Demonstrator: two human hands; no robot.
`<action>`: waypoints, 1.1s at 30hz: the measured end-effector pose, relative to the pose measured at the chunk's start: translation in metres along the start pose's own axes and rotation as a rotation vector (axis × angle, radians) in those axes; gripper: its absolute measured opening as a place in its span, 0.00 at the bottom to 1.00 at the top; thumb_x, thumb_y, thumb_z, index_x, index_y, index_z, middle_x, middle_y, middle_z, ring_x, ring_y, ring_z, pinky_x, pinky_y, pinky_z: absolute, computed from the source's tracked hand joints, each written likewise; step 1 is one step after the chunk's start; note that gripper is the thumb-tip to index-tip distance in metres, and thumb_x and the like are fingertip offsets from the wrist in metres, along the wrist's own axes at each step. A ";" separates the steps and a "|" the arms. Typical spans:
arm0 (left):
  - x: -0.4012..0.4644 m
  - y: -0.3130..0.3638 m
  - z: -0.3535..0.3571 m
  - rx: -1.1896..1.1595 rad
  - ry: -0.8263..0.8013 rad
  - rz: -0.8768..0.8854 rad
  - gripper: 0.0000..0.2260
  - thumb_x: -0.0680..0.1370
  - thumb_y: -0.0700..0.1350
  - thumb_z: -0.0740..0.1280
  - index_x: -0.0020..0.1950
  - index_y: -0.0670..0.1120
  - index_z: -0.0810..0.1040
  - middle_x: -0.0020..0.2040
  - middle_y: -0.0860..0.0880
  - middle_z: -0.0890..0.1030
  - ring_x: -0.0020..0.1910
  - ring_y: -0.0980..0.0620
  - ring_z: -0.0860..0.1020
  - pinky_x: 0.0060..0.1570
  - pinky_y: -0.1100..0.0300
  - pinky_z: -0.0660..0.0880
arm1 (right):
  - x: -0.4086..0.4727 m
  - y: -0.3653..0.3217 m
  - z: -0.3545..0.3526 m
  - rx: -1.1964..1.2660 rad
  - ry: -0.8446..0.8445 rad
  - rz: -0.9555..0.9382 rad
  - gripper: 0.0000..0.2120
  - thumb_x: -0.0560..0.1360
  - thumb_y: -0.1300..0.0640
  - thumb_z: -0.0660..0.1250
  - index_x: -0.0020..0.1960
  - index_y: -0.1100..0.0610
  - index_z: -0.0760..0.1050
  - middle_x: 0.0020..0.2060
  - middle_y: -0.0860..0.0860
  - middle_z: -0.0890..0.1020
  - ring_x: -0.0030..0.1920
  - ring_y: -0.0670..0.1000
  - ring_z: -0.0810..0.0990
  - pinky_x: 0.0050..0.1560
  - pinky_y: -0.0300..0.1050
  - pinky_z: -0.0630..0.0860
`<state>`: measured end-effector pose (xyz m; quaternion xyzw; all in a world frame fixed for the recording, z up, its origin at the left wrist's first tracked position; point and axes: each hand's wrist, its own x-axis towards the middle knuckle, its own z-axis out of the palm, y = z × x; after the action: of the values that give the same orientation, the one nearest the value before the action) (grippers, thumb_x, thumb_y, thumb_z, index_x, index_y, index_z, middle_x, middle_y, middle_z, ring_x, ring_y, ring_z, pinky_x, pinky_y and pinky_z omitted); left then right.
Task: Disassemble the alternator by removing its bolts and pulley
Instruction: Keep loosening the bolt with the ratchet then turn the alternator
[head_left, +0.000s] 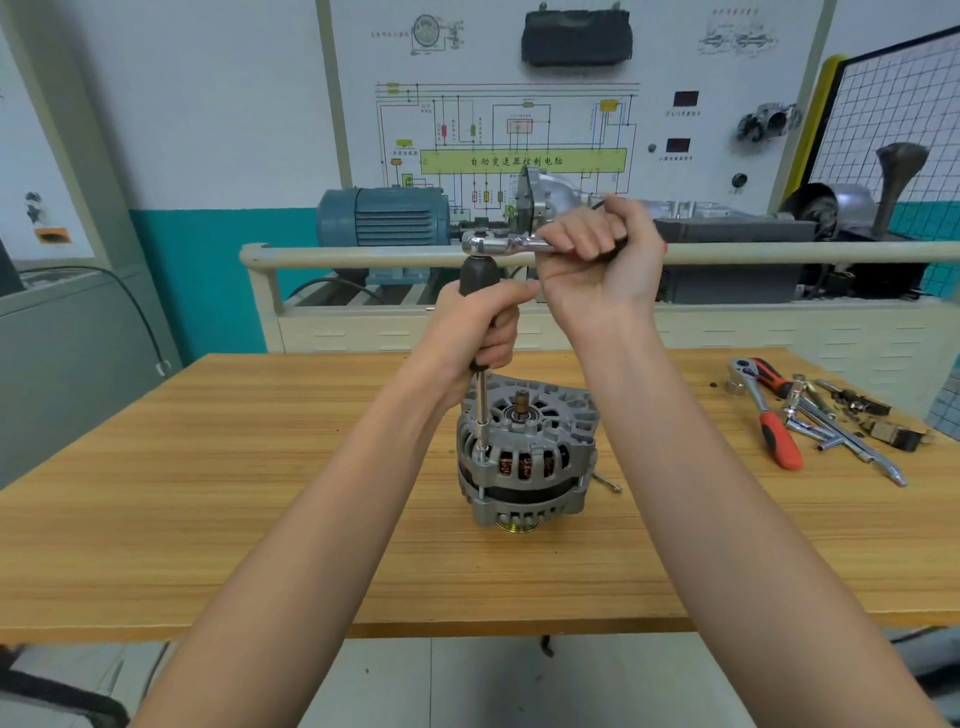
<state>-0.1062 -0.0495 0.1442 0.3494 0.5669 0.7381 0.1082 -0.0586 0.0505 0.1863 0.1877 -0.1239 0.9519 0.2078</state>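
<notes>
A grey alternator (527, 454) stands upright on the wooden table (260, 493), pulley side down, with copper windings visible through its slots. A long driver (482, 410) with a black handle stands vertically, its socket tip on a bolt at the housing's left rim. My left hand (480, 325) grips the black handle. A chrome ratchet (498, 243) is fitted on top of the handle and points right. My right hand (597, 254) grips the ratchet's handle. A loose bolt (608, 483) lies just right of the alternator.
At the table's right end lie a red-handled ratchet (769, 415), chrome extension bars (841, 436) and small parts (883, 431). Behind the table stands a training bench with a rail (363, 255), a blue motor (384, 215) and a wiring-diagram board (519, 135).
</notes>
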 end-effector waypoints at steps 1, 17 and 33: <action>0.001 0.000 0.000 0.009 0.024 -0.009 0.24 0.77 0.37 0.64 0.23 0.49 0.63 0.19 0.53 0.59 0.17 0.56 0.54 0.21 0.65 0.53 | -0.003 0.001 -0.001 -0.039 -0.018 -0.032 0.26 0.79 0.63 0.54 0.22 0.55 0.61 0.19 0.48 0.60 0.19 0.47 0.59 0.22 0.38 0.62; 0.004 -0.005 0.000 -0.009 0.162 0.003 0.19 0.74 0.31 0.63 0.29 0.47 0.61 0.20 0.54 0.59 0.19 0.55 0.55 0.22 0.66 0.55 | -0.022 0.018 0.006 -0.405 -0.237 -0.311 0.23 0.77 0.65 0.57 0.24 0.56 0.63 0.19 0.48 0.63 0.22 0.48 0.61 0.28 0.42 0.62; 0.004 -0.004 0.008 0.038 0.258 -0.078 0.17 0.75 0.35 0.62 0.30 0.48 0.61 0.20 0.53 0.60 0.18 0.55 0.55 0.20 0.67 0.56 | -0.031 0.027 -0.002 -0.593 -0.331 -0.547 0.19 0.76 0.66 0.59 0.28 0.54 0.64 0.21 0.48 0.66 0.24 0.50 0.64 0.30 0.46 0.64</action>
<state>-0.1049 -0.0403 0.1427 0.2312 0.6031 0.7613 0.0564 -0.0452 0.0161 0.1679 0.2959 -0.3694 0.7422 0.4744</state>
